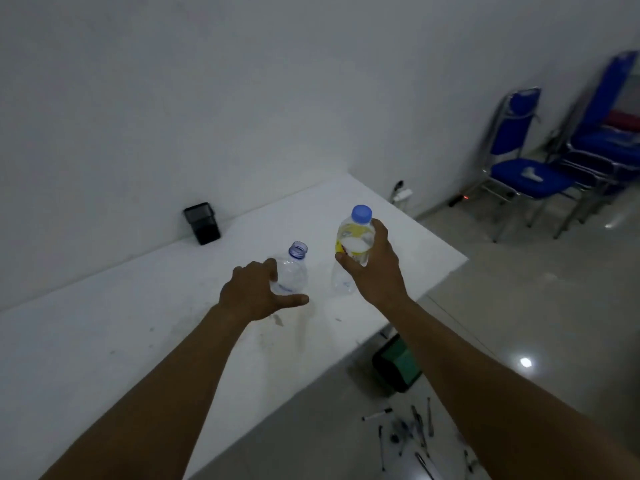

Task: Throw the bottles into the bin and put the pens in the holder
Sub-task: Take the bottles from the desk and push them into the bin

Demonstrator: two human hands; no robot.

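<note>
My left hand [258, 291] is wrapped around a clear uncapped bottle [292, 268] that stands on the white table [138, 323]. My right hand [372, 268] grips a clear bottle with a blue cap and a yellow label [356, 237], held upright just above the table. Another clear bottle [341, 280] shows partly behind that hand. A black pen holder [202, 223] stands at the back of the table against the wall. Several pens [408, 431] lie scattered on the floor below the table's right edge. A green bin [396, 365] sits on the floor, partly under the table.
Two blue chairs [530, 161] stand by the wall at the far right. A white power adapter [401, 194] is plugged in low on the wall behind the table corner. The tiled floor [519, 289] spreads to the right.
</note>
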